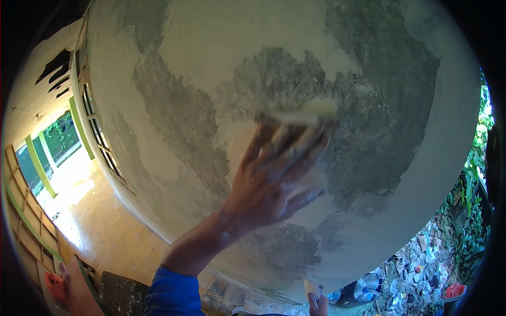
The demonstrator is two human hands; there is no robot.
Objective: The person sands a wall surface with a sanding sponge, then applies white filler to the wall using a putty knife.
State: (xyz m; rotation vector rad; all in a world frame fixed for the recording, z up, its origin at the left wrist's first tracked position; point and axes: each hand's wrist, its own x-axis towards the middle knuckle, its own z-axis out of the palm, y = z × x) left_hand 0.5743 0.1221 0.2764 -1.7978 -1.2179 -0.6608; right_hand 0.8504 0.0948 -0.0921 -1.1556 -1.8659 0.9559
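Observation:
My left hand (274, 174) is raised against a wall (211, 47), its back toward me and its fingers closed on a flat putty scraper (319, 109). The scraper is smeared by motion; its pale edge lies against the wall. Whitish, smooth coating covers much of the surface, with rough dark grey patches (385, 121) between. Low at the bottom edge, my right hand (318, 306) pinches a flat pale piece (313, 287), which looks like a second scraper; only the thumb and part of the hand show.
A window with bars (97, 129) is set in the wall at the left, above a yellowish tiled floor (118, 210). At lower right stands a dark bucket (363, 289) beside heaped litter (416, 268) and green plants (469, 200). A dark, speckled board (121, 295) is at lower left.

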